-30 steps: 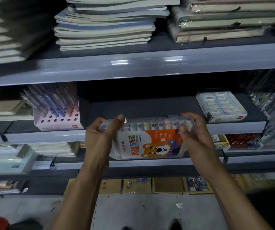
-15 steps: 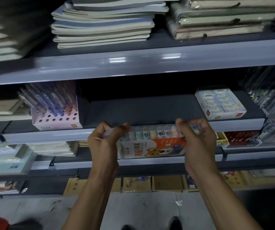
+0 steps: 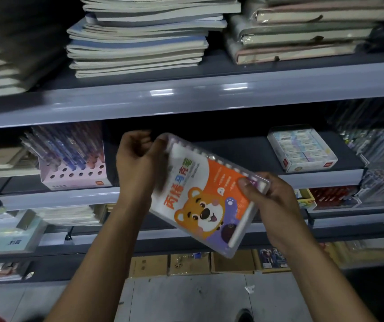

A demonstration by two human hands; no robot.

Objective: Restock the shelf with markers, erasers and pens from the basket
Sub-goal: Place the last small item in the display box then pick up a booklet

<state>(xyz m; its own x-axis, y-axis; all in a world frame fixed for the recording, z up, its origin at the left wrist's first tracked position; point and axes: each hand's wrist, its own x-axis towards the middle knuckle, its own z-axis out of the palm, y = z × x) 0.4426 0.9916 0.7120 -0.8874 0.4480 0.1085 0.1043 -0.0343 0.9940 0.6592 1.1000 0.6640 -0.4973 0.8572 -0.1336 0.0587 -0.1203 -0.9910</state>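
Glossy flat plastic marker case (image 3: 206,196) with cartoon bear, tilted in front of the grey metal shelf (image 3: 256,154); left hand (image 3: 137,168) grip curled on top corner, right hand (image 3: 269,201) pinching right edge

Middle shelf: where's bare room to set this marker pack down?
The middle shelf is bare between the pen display box on the left and the eraser box on the right. Its far right is crowded with hanging pen packs. Both hands grip the marker pack.
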